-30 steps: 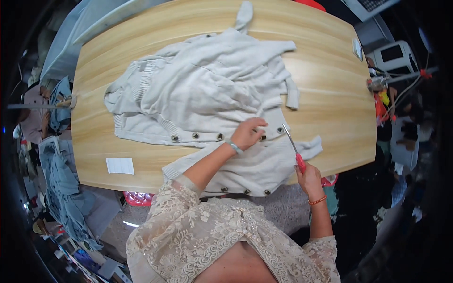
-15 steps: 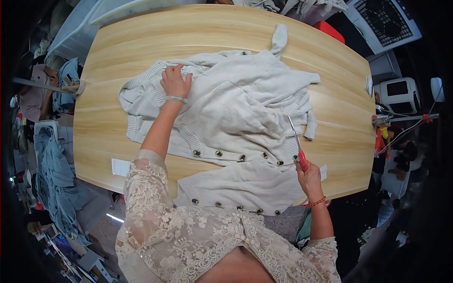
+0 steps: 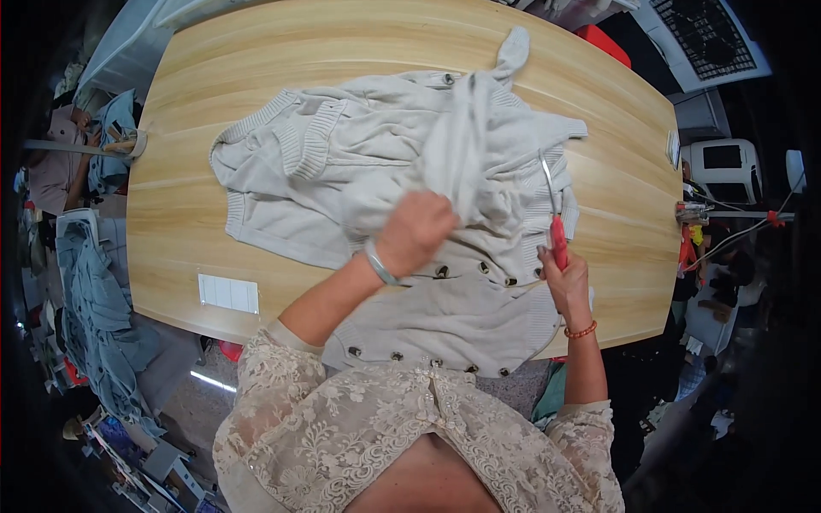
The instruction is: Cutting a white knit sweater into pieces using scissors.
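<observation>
A cream knitted cardigan [image 3: 299, 218] with ribbed edges and dark buttons lies rumpled before me. My left hand [image 3: 417, 231] is closed on its cloth near the middle, and a blurred fold of knit rises just beyond the fingers. A red-handled tool [image 3: 558, 244] with a long, slim metal blade is gripped in my right hand [image 3: 566, 278], pointing away over the ribbed right side. A buttoned stretch of knit hangs at the near table edge against me. The left fingertips are smeared by motion.
The knitwear rests on a pale wooden table [image 3: 171, 231]. A white card [image 3: 227, 294] lies at the near left. Metal posts stand at both sides, the left one beside piled blue-grey garments [image 3: 98, 316]. A white plastic bin borders the far left; something red sits beyond the far right edge.
My left hand has moved from the far left of the cardigan toward me and right, pulling up cloth. A ribbed cuff now shows where it was. The tool has shifted slightly away and right.
</observation>
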`<state>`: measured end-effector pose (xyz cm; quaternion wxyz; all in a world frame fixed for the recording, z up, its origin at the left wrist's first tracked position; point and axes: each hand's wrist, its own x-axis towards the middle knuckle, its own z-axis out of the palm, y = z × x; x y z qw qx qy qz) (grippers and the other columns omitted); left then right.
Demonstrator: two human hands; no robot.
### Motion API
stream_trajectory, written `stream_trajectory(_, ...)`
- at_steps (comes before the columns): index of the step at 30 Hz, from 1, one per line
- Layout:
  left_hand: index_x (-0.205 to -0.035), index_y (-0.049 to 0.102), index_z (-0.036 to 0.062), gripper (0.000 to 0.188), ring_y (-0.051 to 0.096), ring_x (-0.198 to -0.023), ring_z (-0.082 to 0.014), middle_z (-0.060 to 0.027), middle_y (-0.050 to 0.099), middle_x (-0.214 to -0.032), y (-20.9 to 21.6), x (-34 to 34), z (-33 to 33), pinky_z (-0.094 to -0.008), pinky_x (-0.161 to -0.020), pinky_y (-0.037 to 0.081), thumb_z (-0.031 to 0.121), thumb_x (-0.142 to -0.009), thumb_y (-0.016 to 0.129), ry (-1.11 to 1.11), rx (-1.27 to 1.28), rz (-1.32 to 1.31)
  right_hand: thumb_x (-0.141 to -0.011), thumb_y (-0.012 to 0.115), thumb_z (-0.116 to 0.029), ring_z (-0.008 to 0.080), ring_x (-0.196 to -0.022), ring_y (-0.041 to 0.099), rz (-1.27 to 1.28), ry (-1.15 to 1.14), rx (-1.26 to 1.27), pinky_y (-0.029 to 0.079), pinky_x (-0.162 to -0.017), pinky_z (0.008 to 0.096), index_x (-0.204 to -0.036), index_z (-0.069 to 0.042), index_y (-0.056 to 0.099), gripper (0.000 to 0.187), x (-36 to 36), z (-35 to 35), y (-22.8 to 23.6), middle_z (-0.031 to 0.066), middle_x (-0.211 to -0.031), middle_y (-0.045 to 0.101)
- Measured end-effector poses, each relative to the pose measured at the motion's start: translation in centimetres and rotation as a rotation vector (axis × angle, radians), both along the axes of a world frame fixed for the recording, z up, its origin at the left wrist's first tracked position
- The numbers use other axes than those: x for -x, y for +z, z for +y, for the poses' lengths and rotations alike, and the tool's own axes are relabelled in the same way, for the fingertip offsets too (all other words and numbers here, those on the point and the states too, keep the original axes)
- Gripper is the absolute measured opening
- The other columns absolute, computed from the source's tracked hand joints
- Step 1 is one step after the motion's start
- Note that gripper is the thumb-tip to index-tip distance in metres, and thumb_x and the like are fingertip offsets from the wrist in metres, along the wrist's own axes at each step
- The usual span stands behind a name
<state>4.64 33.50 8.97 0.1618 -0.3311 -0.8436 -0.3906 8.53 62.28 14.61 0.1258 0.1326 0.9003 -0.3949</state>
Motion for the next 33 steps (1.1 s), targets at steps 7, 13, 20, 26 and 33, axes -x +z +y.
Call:
stream_trajectory(7,-0.083,0.06,0.0111,0.01,0.051,-0.092,-0.021,-0.0035,0.052,-0.09,-1.4,-16.5,4.6,-0.0348,-0.078,0.039,0.017,-0.077,0.056,-0.589,0.261,-0.281,-0.082,0.073,-0.032,0.0165,-0.063,0.062,0.086,-0.053,-0.081,0.048,-0.061,0.0311,-0.085,0.003,0.068,0.036,2.7,-0.4,1.2,0.0111,-0.07,0.067)
stream_trajectory(13,-0.088,0.06,0.0087,0.019,0.053,-0.091,-0.0278,-0.0095,0.054,-0.092,-2.5,-19.3,1.1,-0.0401,-0.077,0.041,0.023,-0.078,0.067,-0.32,0.104,-0.619,-0.068,0.081,-0.05,0.0374,-0.093,0.066,-0.093,0.078,-0.494,0.051,-0.082,0.0425,-0.112,0.007,0.057,0.076,3.7,-0.5,-4.3,0.0255,-0.096,0.067)
stream_trajectory(20,-0.126,0.051,0.0069,0.065,0.05,-0.11,-0.0335,-0.015,0.049,-0.122,-3.3,-18.3,1.2,-0.0441,-0.091,0.039,0.028,-0.071,0.079,0.06,0.321,-0.741,-0.069,0.081,-0.045,0.0418,-0.095,0.063,0.21,0.242,-0.338,0.052,-0.082,0.0469,-0.112,0.002,0.05,0.071,1.4,-6.3,-7.6,0.026,-0.107,0.061)
stream_trajectory(26,-0.133,0.048,0.0038,0.067,0.053,-0.116,-0.0372,-0.0184,0.055,-0.126,-6.1,-19.9,0.3,-0.04,-0.098,0.043,0.014,-0.074,0.078,0.179,-0.01,-0.846,-0.075,0.072,-0.025,0.0409,-0.096,0.063,0.103,0.017,-0.338,0.05,-0.086,0.048,-0.106,0.001,0.054,0.045,2.1,0.2,-7.4,0.0258,-0.106,0.063)
stream_trajectory(33,-0.136,0.05,0.0119,0.059,0.062,-0.103,-0.0362,-0.0177,0.062,-0.118,2.6,-22.7,-3.4,-0.0382,-0.085,0.052,0.009,-0.081,0.071,-0.086,0.107,-0.95,-0.075,0.072,-0.018,0.0167,-0.075,0.064,-0.044,-0.2,-0.065,0.051,-0.07,0.0325,-0.108,0.004,0.063,0.041,-13.6,13.8,-2.0,0.011,-0.084,0.068)
